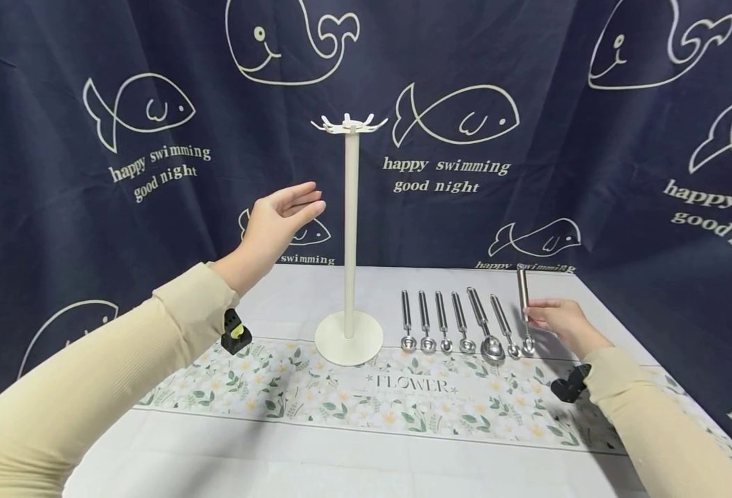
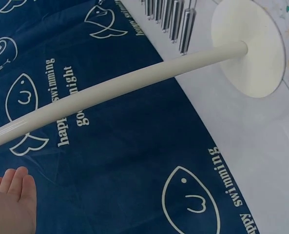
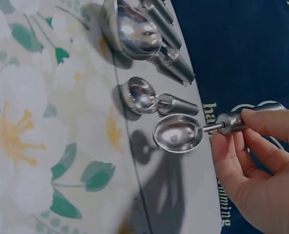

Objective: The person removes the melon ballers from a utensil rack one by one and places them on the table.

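My right hand (image 1: 566, 324) pinches a small metal scoop (image 1: 523, 289) by its round handle between thumb and fingers. In the right wrist view the oval bowl of that scoop (image 3: 178, 134) points left, above its shadow on the cloth. A row of several similar metal scoops (image 1: 442, 312) lies to its left, one with a much larger bowl (image 1: 492, 349). My left hand (image 1: 277, 223) is raised just left of a white stand (image 1: 350, 228), fingers extended together, holding nothing. In the left wrist view the left hand (image 2: 12, 202) appears below the pole.
The stand has a ring of upturned hooks (image 1: 349, 126) on top and a round base (image 1: 331, 349). A floral runner (image 1: 403, 411) crosses the white tablecloth (image 1: 279, 456). Behind the table hangs a dark blue curtain (image 1: 279, 124) with fish and whale drawings.
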Demonstrator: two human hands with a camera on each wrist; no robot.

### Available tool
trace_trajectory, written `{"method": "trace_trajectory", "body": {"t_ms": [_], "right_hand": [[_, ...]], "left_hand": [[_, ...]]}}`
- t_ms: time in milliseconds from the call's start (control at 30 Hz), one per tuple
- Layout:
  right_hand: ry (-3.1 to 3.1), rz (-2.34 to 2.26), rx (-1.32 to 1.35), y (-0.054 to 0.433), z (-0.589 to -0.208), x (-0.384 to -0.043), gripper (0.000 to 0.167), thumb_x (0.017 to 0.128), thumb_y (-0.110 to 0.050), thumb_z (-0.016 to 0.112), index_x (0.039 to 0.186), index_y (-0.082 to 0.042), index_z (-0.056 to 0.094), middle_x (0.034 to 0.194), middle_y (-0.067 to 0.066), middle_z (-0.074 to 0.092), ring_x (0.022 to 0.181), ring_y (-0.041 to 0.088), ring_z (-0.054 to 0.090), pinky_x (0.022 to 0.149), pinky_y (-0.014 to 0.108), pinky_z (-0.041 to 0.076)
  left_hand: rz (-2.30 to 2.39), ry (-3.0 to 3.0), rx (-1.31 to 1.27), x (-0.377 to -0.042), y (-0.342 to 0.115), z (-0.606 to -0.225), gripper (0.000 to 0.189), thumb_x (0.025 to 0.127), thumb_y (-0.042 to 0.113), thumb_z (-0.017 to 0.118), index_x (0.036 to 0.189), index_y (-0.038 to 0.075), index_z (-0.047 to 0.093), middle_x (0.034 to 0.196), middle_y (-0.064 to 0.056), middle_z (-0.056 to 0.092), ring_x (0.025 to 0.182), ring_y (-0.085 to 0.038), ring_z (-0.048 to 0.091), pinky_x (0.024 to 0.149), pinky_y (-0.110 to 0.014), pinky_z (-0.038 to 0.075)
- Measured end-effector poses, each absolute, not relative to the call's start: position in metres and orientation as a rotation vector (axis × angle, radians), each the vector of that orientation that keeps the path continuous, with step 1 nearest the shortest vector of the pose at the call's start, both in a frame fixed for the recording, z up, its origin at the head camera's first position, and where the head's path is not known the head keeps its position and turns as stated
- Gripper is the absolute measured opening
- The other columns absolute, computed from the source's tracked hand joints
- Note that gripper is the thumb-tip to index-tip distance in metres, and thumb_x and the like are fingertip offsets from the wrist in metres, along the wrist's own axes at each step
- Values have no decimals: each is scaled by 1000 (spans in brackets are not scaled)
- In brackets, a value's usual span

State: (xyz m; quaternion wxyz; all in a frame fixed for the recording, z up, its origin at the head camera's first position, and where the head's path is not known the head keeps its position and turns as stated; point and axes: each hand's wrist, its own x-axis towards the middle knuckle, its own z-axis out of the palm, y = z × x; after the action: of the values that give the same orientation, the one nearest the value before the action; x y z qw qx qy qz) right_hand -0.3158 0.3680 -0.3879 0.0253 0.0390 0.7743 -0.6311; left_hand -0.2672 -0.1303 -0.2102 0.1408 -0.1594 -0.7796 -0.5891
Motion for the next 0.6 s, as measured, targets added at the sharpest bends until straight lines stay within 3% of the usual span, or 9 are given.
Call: {"method": "trace_trajectory", "body": {"t_ms": [100, 167, 600], "right_hand": [[2446, -1885, 162, 370, -394, -318, 47, 92, 0, 59, 128, 25, 41, 72, -15, 65, 68, -1, 66, 72, 17, 59], [2474, -1843, 204, 371, -398, -318, 54, 92, 0, 59, 131, 27, 34, 71, -15, 64, 66, -2, 65, 70, 17, 59], [2527, -1712, 403, 370, -412, -326, 48, 88, 0, 62, 125, 25, 45, 66, -11, 61, 61, 0, 63, 63, 18, 59]], "left_hand": [[-1681, -2270, -455, -266, -132, -214, 54, 92, 24, 68, 141, 10, 50, 138, -8, 57, 128, -17, 54, 113, -30, 40], [-1673, -2281, -445, -265, -133, -216, 53, 92, 25, 68, 140, 11, 51, 137, -8, 58, 128, -17, 54, 114, -31, 40], [-1663, -2349, -441, -258, -137, -232, 56, 91, 28, 69, 142, 13, 50, 138, -7, 58, 127, -15, 56, 112, -31, 42]]}}
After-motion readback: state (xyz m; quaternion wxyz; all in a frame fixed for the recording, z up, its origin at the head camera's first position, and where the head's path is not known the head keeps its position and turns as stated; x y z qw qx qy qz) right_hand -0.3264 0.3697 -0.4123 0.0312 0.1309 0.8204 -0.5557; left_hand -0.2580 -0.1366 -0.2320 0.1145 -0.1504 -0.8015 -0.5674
